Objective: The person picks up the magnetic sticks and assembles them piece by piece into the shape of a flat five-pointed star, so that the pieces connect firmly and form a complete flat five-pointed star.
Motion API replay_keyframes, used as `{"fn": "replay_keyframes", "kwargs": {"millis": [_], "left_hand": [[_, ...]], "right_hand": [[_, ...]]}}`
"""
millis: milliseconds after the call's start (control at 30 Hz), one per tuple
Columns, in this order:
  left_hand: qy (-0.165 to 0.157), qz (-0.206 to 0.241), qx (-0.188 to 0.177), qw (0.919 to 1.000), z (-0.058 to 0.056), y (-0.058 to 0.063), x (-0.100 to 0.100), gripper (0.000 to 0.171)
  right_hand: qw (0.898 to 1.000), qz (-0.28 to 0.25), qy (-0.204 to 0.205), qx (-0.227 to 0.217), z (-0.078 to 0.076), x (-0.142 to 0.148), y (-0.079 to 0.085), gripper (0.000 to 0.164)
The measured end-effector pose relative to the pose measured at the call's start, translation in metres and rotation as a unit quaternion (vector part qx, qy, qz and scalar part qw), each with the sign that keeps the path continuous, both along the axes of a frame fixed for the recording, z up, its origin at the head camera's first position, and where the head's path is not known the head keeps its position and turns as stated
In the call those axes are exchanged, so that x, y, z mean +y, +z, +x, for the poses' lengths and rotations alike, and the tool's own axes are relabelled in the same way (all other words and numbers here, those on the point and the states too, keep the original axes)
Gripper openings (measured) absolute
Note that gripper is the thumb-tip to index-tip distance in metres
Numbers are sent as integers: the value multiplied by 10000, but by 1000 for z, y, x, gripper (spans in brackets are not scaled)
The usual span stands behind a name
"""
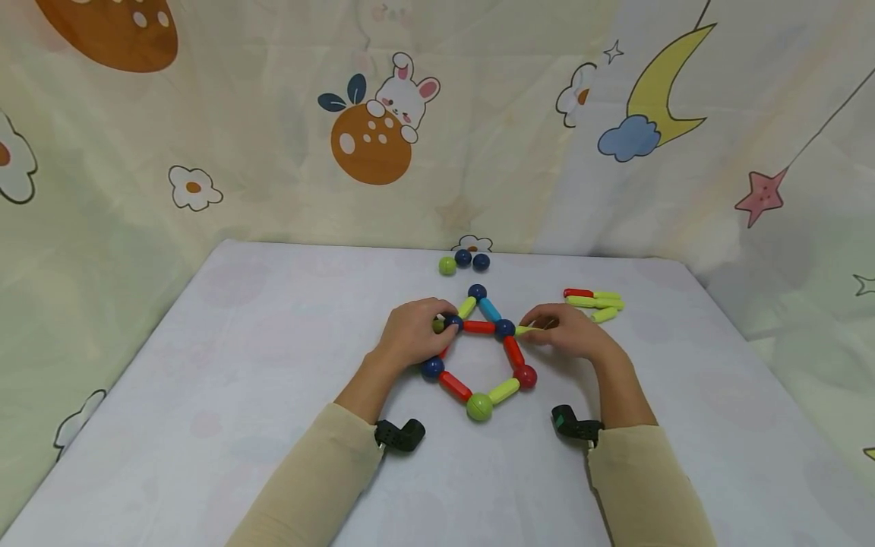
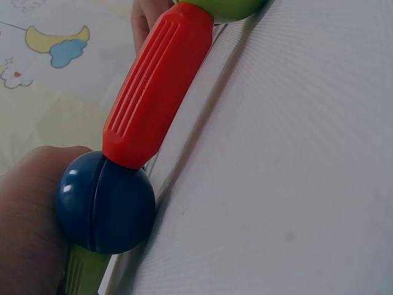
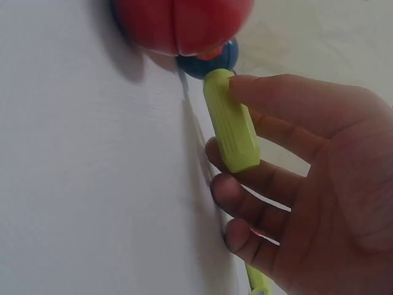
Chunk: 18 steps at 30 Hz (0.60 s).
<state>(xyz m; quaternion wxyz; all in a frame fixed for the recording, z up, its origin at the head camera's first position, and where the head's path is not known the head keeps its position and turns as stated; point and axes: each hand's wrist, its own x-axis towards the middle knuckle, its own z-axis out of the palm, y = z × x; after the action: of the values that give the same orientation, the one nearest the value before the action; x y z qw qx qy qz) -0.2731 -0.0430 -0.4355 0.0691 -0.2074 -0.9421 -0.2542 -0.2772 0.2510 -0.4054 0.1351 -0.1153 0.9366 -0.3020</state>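
On the table lies a house-like frame of magnetic sticks and balls, with a triangle above a pentagon. Thumb and fingers of my left hand (image 1: 413, 330) hold the dark blue ball (image 1: 454, 324) at its upper left corner; a green ball (image 1: 438, 326) shows partly behind the fingers. My right hand (image 1: 563, 330) pinches a yellow-green stick (image 3: 232, 123) between thumb and fingers, its tip right at the blue ball (image 1: 505, 328) on the upper right corner. Lower down are a red ball (image 1: 525, 377), a green ball (image 1: 479, 407) and another blue ball (image 1: 432, 368).
Two dark blue balls, one of them a navy ball (image 1: 481, 262), and a light green ball (image 1: 447, 266) sit near the table's back edge. Several loose sticks (image 1: 593, 301), mostly yellow-green, lie beyond my right hand. A patterned cloth (image 1: 273, 114) hangs behind the table.
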Motion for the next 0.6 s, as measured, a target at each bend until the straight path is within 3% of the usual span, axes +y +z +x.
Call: {"fn": "replay_keyframes", "kwargs": {"millis": [233,400,600], "left_hand": [[7,0,16,10000,0,-1,0,29],[1,-21,-15,10000,0,0,0,29],[4,-34,-42,10000,0,0,-1,30]], "right_hand": [[9995,-170,-267,60,1,15,4,36],[9969,-487,-479,395,4,26,9,38],[9885,-609,-1208,681,5,41,10,42]]}}
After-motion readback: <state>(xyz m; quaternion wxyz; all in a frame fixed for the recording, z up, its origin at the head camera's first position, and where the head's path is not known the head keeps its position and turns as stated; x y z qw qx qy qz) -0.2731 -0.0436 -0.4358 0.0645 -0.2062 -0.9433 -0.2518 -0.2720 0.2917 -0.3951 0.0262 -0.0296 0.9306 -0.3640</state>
